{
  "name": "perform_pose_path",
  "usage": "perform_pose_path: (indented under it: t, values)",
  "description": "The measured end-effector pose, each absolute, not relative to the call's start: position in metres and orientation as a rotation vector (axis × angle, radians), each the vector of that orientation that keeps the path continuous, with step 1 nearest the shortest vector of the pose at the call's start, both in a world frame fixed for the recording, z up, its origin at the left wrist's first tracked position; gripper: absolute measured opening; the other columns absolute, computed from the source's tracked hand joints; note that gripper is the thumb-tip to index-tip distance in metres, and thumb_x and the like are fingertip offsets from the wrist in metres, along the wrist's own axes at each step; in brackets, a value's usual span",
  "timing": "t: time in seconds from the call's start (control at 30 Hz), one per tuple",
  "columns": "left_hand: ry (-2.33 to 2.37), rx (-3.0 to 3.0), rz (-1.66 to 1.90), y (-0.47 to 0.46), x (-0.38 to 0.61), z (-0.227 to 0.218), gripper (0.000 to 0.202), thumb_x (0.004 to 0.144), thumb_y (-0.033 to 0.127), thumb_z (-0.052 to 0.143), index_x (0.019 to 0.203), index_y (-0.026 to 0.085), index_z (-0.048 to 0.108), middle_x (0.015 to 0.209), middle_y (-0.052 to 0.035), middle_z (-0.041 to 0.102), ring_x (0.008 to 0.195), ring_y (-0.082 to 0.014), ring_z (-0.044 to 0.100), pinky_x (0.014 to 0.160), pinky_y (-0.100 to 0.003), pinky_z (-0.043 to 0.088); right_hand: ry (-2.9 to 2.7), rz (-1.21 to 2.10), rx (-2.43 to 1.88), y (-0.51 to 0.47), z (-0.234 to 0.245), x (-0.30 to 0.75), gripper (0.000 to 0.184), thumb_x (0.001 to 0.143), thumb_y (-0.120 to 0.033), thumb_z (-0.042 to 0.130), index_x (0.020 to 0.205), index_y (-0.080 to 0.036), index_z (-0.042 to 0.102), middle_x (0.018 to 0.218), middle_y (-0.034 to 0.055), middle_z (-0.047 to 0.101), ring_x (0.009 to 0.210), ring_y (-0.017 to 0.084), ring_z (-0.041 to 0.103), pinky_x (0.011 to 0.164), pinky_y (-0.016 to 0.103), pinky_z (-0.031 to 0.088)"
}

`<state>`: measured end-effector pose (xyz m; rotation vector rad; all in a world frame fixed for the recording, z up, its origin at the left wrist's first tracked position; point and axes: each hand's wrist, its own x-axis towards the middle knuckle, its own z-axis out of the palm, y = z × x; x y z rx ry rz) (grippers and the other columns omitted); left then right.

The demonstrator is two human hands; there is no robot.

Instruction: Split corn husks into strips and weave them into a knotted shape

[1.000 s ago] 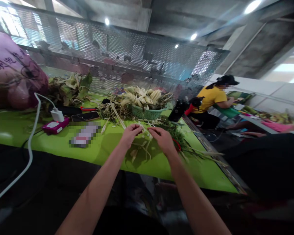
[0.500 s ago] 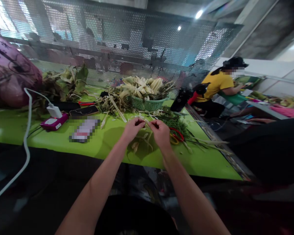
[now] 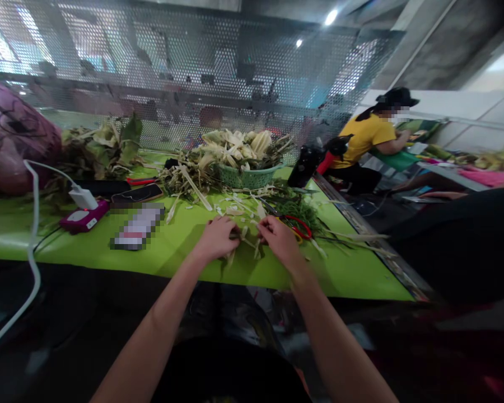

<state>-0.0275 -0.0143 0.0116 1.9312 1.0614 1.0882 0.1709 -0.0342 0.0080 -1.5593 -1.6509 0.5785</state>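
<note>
While both bare hands work low over a green-covered table (image 3: 348, 274), the left hand (image 3: 218, 238) lies palm down with its fingers curled over a few dry, pale plant strips (image 3: 247, 242); its fingertips are partly hidden, so whether they grip anything cannot be told. The right hand (image 3: 280, 242) stands apart from it, thumb and forefinger drawn close at a small pale piece (image 3: 261, 211), too small to show whether it is pinched. The plant strips lie on the cover between and below the two hands, with more pale scraps scattered just beyond. Right beside the right hand are scissors with a red and yellow handle (image 3: 304, 225), next to a heap of green sprigs (image 3: 301, 207). Farther back, a green plastic basket (image 3: 247, 178) holds dried husks (image 3: 239, 150), with loose dry stalks (image 3: 185, 179) heaped at its left and a black bottle (image 3: 304, 168) at its right. On the left part of the table are a dark phone (image 3: 136, 193), a magenta power socket (image 3: 84, 218) with a white plug in it, and a pink plastic bag (image 3: 21, 143). A person in a yellow shirt (image 3: 367, 134) sits beyond the table's right edge.
</note>
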Motion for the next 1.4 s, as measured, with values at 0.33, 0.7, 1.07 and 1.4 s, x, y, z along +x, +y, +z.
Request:
perform_pose_path:
  t: [0.33,0.7,1.07,1.4]
  values:
    - [0.822,1.489,1.120,-0.012,-0.024,0.008,0.023,0.067,0.018,0.064,0.088,0.019,0.056,0.089,-0.0048,0.063,0.086,-0.0180,0.060,0.079,-0.029,0.044,-1.469,0.669,-1.314,-0.043,0.022,0.165,0.025,0.079,-0.044,0.059,0.082,-0.020,0.059,0.070,0.0016,0.061,0.058,0.014,0.053,0.053,0.026,0.040]
    - [0.781,1.655,1.050,-0.016,-0.019,0.001,0.024,0.076,0.022,0.060,0.099,0.015,0.065,0.099,-0.0082,0.068,0.092,-0.0196,0.061,0.087,-0.031,0.044,-1.732,0.447,-1.203,-0.044,0.023,0.159,0.018,0.084,-0.036,0.057,0.082,-0.019,0.065,0.078,0.0026,0.059,0.074,0.016,0.053,0.069,0.028,0.040]
    - [0.807,1.708,1.087,-0.020,-0.022,0.003,0.022,0.076,0.024,0.062,0.095,0.017,0.068,0.096,-0.0077,0.068,0.091,-0.0196,0.060,0.087,-0.031,0.044,-1.847,0.413,-1.159,-0.044,0.025,0.158,0.016,0.085,-0.033,0.057,0.078,-0.020,0.062,0.073,0.0011,0.056,0.072,0.016,0.052,0.067,0.028,0.038]
    - [0.736,1.593,1.042,-0.023,-0.024,0.005,0.020,0.071,0.020,0.062,0.091,0.014,0.064,0.088,-0.0055,0.065,0.085,-0.0166,0.059,0.085,-0.029,0.043,-1.893,0.447,-1.141,-0.049,0.030,0.155,0.016,0.085,-0.032,0.058,0.076,-0.020,0.059,0.073,0.0003,0.055,0.071,0.015,0.052,0.066,0.027,0.038]
